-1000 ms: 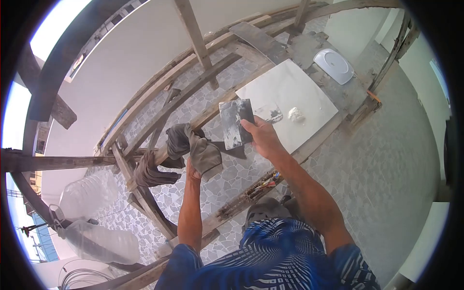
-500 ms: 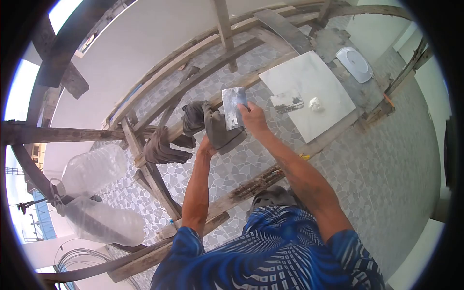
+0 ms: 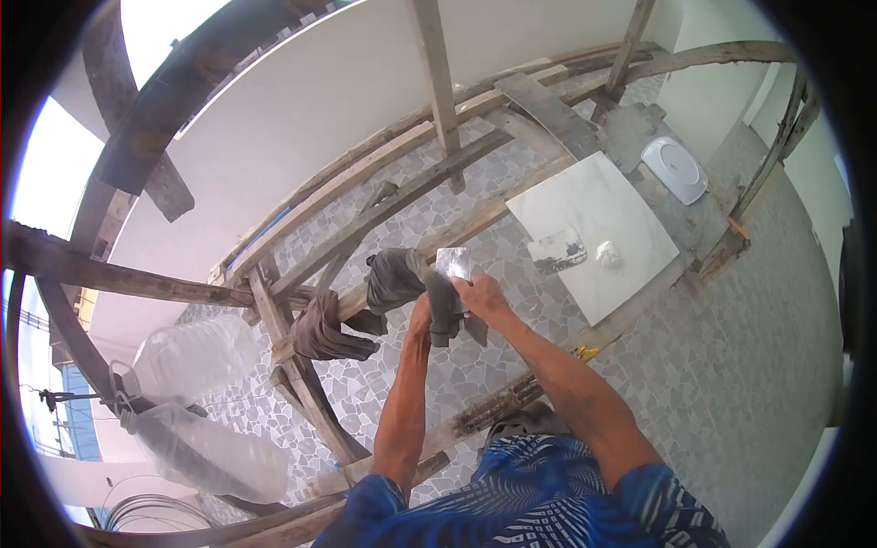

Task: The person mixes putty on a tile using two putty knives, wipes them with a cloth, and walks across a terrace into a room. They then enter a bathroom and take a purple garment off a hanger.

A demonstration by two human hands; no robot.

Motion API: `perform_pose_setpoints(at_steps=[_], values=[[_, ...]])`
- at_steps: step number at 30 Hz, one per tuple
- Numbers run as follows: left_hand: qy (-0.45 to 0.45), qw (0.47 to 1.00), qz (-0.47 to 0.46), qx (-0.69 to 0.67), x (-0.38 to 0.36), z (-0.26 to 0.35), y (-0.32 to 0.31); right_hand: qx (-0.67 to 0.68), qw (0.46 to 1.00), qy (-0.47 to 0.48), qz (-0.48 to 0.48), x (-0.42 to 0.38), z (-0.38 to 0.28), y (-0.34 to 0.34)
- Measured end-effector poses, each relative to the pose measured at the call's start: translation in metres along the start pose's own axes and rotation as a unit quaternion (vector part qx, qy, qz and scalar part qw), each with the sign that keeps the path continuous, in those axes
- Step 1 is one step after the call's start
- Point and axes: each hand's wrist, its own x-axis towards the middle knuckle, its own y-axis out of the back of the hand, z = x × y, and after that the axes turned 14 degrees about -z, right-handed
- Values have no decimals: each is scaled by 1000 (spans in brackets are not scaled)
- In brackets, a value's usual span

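Observation:
My right hand (image 3: 482,297) grips a flat metal scraper blade (image 3: 453,263) at its lower right edge. Just left of it, my left hand (image 3: 421,315) is closed on a grey-brown cloth (image 3: 442,306), part of which lies over a wooden beam. The cloth's lower end hangs beside the blade. A white square board (image 3: 630,210) lies to the right, bearing a second smeared blade (image 3: 557,252) and a small lump of white paste (image 3: 608,256).
A brown cloth (image 3: 324,331) hangs on the frame at left. Wooden beams (image 3: 365,224) surround the work spot. Large clear plastic bottles (image 3: 206,452) hang lower left. A white oval lid-like object (image 3: 674,171) rests beyond the board. Patterned floor shows below.
The blade has tilted and dropped lower, closer to the cloth, and my two hands have come nearer each other. The whole view has shifted, with the scene sitting lower and further right.

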Motion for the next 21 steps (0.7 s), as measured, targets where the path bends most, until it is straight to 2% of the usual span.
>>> perform_pose_setpoints(at_steps=[2,5,7,10,14,17,19,21], values=[[-12,1000,-16,16,6,-13,20,24,1000,-4,-13,3,6,0],[-46,998,-12,28,7,-20,29,-4,995,93,-46,25,54,-3],[-75,997,-7,9,5,-20,30,-26,989,135,-49,31,64,-7],[-72,997,8,22,0,-19,31,-104,985,138,-26,26,59,-11],[-94,994,27,38,-4,-15,22,-282,953,109,-9,3,32,-20],[-127,989,55,52,2,-27,30,-201,977,54,52,1,30,-29],[-133,984,87,75,9,-33,33,-252,957,115,82,14,47,-31],[-117,988,70,78,10,-35,42,-282,944,141,101,11,65,-41]])
